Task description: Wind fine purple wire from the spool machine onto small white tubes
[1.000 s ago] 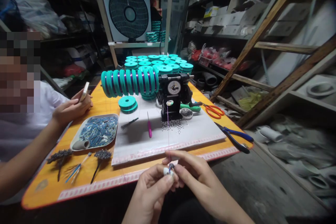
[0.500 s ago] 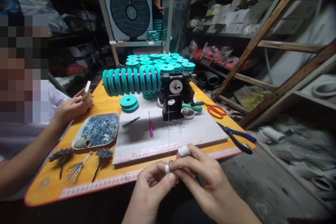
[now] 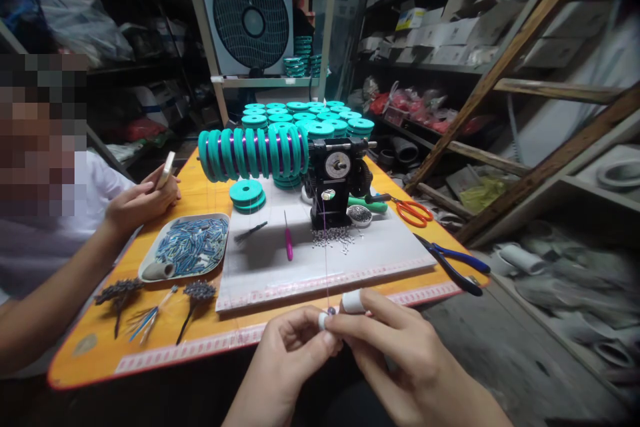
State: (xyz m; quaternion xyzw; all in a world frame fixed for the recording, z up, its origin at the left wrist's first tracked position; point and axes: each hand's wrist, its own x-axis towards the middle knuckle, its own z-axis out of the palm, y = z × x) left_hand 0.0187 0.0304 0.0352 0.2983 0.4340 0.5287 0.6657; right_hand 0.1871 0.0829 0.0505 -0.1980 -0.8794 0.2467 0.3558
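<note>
My left hand (image 3: 286,367) pinches a dark piece (image 3: 331,311); my right hand (image 3: 405,347) meets it, grip hidden. Thread (image 3: 326,260) already leads toward the winder (image 3: 323,210) ahead; handwork seems unfinished.

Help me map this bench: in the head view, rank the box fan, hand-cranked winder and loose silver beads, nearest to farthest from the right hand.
1. Loose silver beads: ahead and left of the right hand.
2. Hand-cranked winder: standing just behind the beads.
3. Box fan: far back, left of the winder.
</note>
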